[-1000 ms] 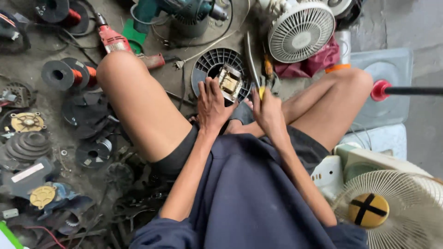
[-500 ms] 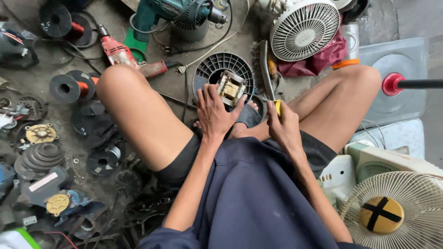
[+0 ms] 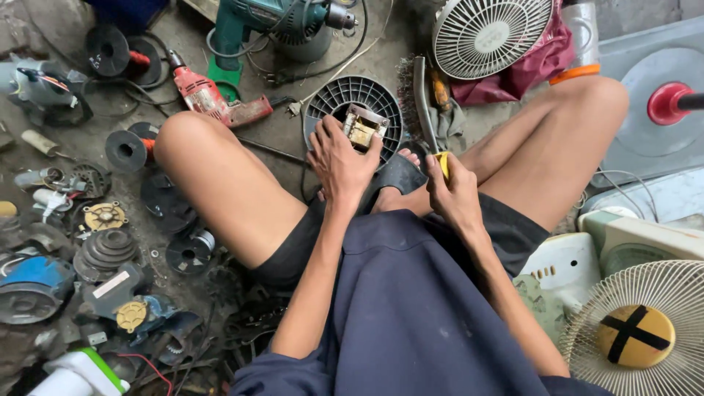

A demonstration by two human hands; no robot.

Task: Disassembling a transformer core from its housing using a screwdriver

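Two hands work: the left hand [image 3: 339,163] grasps one motor [image 3: 361,126] on the round black grille [image 3: 326,103]; the right hand [image 3: 455,192] clenches one yellow handle [image 3: 443,162] beside it.

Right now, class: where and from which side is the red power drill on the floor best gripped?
Probably by its handle, coming from above. The red power drill lies flat beside the left knee, its body exposed on top; cables crowd the floor around it, so a low sideways reach looks awkward.

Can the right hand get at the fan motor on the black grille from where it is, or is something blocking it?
Probably yes. The right hand grips a yellow-handled tool beside the black grille. The left hand covers the fan motor on its near side, but its top and right side lie exposed.
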